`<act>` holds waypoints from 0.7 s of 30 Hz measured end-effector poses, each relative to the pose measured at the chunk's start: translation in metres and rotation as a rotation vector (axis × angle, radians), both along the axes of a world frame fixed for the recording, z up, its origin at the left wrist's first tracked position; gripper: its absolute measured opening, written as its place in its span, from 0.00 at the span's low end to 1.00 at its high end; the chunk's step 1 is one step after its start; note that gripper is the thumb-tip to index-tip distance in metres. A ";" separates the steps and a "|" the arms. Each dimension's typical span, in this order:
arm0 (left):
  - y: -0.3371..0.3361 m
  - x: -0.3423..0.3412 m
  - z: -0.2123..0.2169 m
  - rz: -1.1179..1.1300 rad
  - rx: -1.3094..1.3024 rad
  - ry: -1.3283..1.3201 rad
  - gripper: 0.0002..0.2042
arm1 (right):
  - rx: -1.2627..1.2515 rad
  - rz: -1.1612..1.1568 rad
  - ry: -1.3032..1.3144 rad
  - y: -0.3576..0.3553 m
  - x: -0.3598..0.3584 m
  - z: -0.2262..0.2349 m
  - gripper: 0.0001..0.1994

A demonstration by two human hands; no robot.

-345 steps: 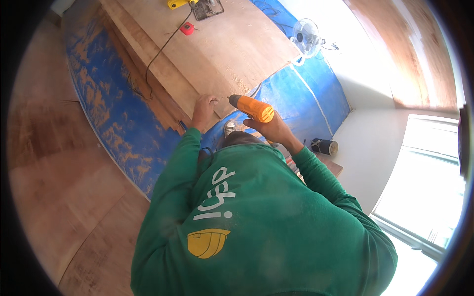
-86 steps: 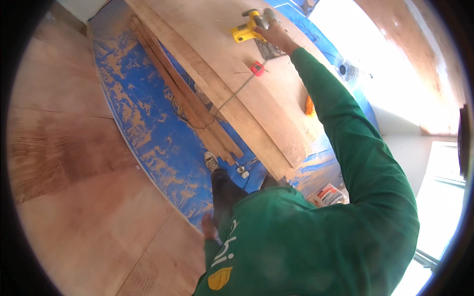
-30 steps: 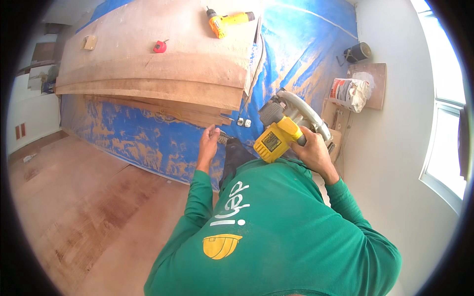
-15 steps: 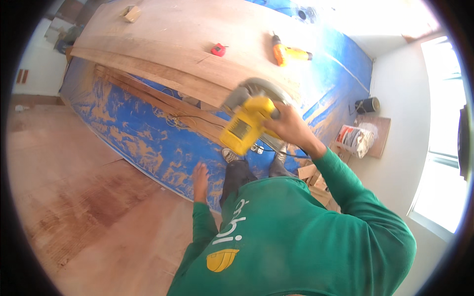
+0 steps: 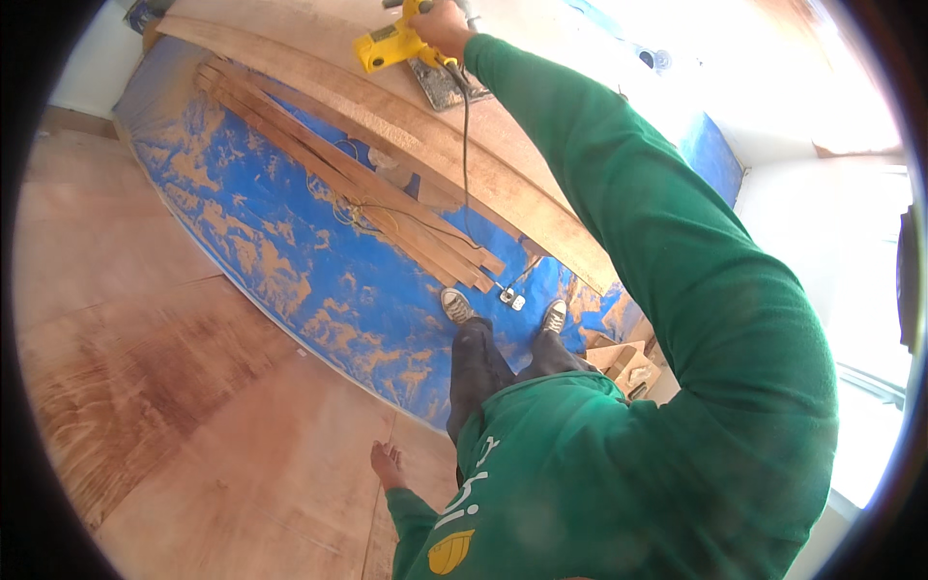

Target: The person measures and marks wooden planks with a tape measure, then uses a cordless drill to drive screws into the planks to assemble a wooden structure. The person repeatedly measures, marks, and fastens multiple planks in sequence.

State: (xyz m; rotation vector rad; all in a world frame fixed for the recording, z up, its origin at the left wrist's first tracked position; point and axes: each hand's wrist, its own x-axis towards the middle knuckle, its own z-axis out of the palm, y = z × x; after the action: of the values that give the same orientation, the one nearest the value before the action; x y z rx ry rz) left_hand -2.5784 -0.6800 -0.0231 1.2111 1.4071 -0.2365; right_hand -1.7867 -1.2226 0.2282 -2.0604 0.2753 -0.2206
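Note:
Far out at the top of the view, my right hand point(image 5: 443, 27) is closed on the handle of a yellow circular saw point(image 5: 387, 46). The saw's grey metal base plate point(image 5: 450, 89) lies over the plywood sheets point(image 5: 300, 60); whether it rests flat on them I cannot tell. Its blade is not in clear sight. From the saw a dark cord point(image 5: 466, 155) hangs down toward the floor. My left hand point(image 5: 389, 462) is low at my side, with loosely bent fingers apart and nothing in them.
Sawdust covers parts of the blue tarp point(image 5: 280, 251). Several long wooden strips point(image 5: 329, 169) lie beside the plywood, with thin cable across them. A white power socket point(image 5: 512, 298) sits by my shoes point(image 5: 456, 305). Wood offcuts point(image 5: 623, 365) lie at my right.
My right hand has carried the saw forward, away from my body, to over the plywood, and my arm is now stretched out. My left hand has dropped back nearer my side.

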 end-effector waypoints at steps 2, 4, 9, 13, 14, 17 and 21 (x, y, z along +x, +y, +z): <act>-0.015 -0.009 0.000 0.008 -0.030 0.046 0.34 | -0.039 0.049 0.057 -0.001 0.032 -0.009 0.28; -0.035 -0.001 0.005 0.022 -0.059 0.105 0.33 | -0.080 0.151 0.131 -0.008 0.054 -0.009 0.28; -0.143 0.144 0.036 -0.670 0.184 -0.122 0.29 | -0.235 0.746 0.084 -0.045 0.040 0.035 0.27; -0.312 0.323 0.113 -1.139 0.079 -0.865 0.22 | -0.121 0.461 0.097 -0.105 -0.053 0.052 0.26; -0.359 0.369 0.132 -1.257 0.263 -0.981 0.22 | -0.094 0.429 0.017 -0.124 -0.083 0.048 0.26; -0.483 0.508 0.164 -1.380 0.808 -1.352 0.30 | 0.340 0.199 -0.046 -0.169 -0.219 0.003 0.21; -0.580 0.662 0.142 -1.570 1.340 -0.765 0.52 | 0.585 0.086 0.384 -0.190 -0.425 -0.057 0.17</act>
State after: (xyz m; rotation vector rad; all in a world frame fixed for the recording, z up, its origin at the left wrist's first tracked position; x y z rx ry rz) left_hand -1.9159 -1.2604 0.1191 2.8652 -0.5463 0.1963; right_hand -2.2113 -1.4127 0.1711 -1.5123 0.4272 0.2863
